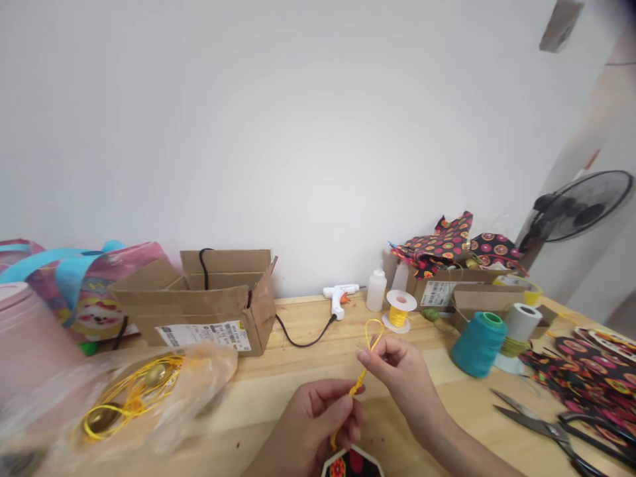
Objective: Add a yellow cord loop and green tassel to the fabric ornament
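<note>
A knotted yellow cord [357,385] with a loop at its upper end runs between my two hands. My left hand [325,417] pinches the cord at its lower knots. Just below the loop, the fingertips of my right hand [397,371] are closed on the same cord. Under my left hand, at the bottom edge of the view, hangs or lies a white-edged angular piece [354,464] covered in dark flowered fabric; the cord leads down to it, and its lower part is cut off.
Scissors [539,424], teal thread [479,344] and patterned fabric [586,384] lie at right. A glue gun [340,299], bottle [376,290] and yellow cord spool [400,310] stand behind. At left are a cardboard box [199,305] and a plastic bag [199,384] with cords and bells.
</note>
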Tool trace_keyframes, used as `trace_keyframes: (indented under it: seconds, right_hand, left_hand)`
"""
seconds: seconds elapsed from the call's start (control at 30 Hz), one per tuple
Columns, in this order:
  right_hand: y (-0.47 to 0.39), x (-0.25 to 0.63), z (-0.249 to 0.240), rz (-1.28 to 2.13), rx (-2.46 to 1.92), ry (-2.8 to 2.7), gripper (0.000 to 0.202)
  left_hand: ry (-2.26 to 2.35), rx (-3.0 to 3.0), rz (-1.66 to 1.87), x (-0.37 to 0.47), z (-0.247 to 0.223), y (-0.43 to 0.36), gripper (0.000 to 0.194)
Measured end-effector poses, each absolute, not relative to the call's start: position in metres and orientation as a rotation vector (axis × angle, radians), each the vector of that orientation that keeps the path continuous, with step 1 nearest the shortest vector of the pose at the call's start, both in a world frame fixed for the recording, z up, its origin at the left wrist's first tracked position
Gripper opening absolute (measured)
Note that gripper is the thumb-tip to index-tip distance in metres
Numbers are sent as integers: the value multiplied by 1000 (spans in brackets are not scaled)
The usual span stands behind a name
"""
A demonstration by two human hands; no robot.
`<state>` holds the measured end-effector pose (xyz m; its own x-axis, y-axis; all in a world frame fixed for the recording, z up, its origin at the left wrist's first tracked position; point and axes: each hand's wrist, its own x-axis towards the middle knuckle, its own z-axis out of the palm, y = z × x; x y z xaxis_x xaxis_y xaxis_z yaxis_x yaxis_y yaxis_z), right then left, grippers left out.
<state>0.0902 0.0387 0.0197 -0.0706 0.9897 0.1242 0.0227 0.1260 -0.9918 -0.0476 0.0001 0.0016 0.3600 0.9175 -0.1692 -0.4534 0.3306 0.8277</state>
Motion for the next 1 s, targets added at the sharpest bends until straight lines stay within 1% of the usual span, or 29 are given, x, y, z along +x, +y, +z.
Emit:
trace_keyframes:
  seconds: [0.17, 0.3, 0.43, 0.5, 0.57, 0.67, 0.77, 0.87, 1.0]
  right_hand:
    - [39, 92, 21, 1396, -944, -1433, 34]
    - [39, 92, 21, 1381, -811, -1513, 24]
    - [40, 91, 21, 1375, -742, -1562, 22]
    - [41, 91, 20, 1337, -699, -1625, 21]
    - [41, 91, 17, 1229, -699, -1703, 21]
    - [40, 93, 11, 913, -778, -1828, 22]
    - [40, 92, 6, 653, -873, -1903, 26]
    - [41, 92, 5, 630, -940, -1875, 34]
    - [46, 95, 10, 814, -1039, -1763, 39]
  left_hand:
    - [739, 761, 1036, -49, 1, 2, 18]
    - [750, 809, 1006, -52, 4, 2, 19]
    - [779, 898, 949, -55, 8, 3, 28]
    - [825, 893, 960, -55, 8, 4, 25]
    - [867, 908, 975, -54, 7, 5, 24]
    - [970, 942, 1034, -52, 4, 7, 25]
    - [1084, 1020, 1084, -50, 1, 7, 20]
    - [1121, 1086, 1137, -49, 1, 5, 16]
    - [1108, 1046, 1130, -49, 5, 3, 23]
